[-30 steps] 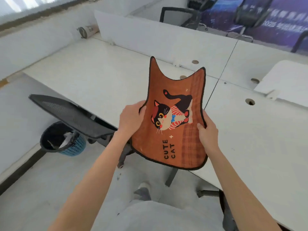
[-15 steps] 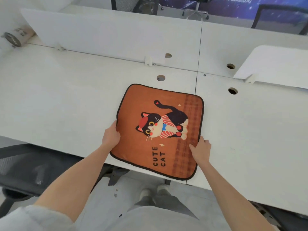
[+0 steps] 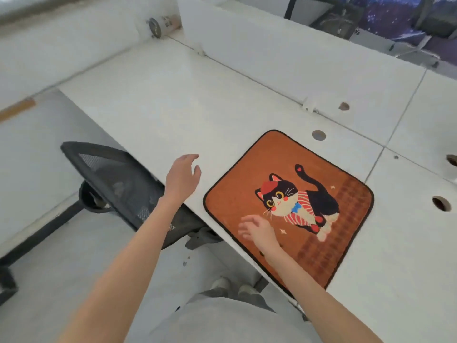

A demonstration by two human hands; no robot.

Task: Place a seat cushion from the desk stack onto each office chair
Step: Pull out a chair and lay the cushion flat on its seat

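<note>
An orange seat cushion (image 3: 329, 219) with a black-and-white cat picture lies flat on the white desk (image 3: 188, 112), its near corner reaching the desk's front edge. My right hand (image 3: 257, 230) hovers over the cushion's near-left part, fingers apart, holding nothing. My left hand (image 3: 181, 178) is open above the desk's front edge, left of the cushion and apart from it. A black mesh office chair (image 3: 116, 180) stands tucked at the desk, below and left of my left hand; only its backrest shows clearly.
A white divider panel (image 3: 284, 58) runs along the desk's back. Cable holes (image 3: 318, 135) dot the desktop. A dark bin (image 3: 92, 200) sits on the floor behind the chair. More chairs (image 3: 331, 18) stand beyond the divider. A roll-like object (image 3: 162, 24) lies at the far corner.
Both hands held the cushion up, laid it flat on the desk, then let go. My left hand has moved left toward the chair; my right hand has lifted off the cushion.
</note>
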